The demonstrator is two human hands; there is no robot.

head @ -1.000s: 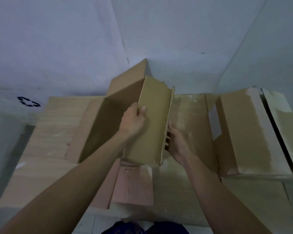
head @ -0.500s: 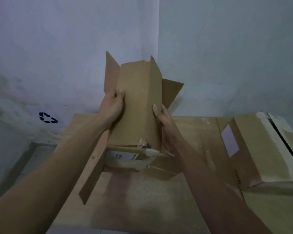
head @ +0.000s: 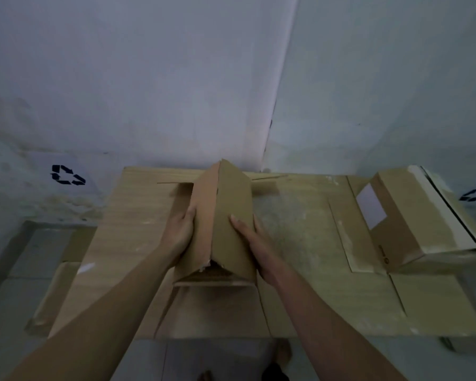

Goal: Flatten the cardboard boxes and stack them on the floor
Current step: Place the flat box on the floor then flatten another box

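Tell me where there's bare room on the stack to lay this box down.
Free: the flat cardboard between the right hand and the unflattened box; also left of the left hand. Crowded: the right edge, under that box, and directly beneath the held box.

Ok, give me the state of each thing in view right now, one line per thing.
Held box: half collapsed, tented, near end open.
Left hand: pressed flat on the box's left face.
Right hand: pressed flat on its right face.
Flattened cardboard: lying flat on the floor.
Box at right: still assembled, not flattened.
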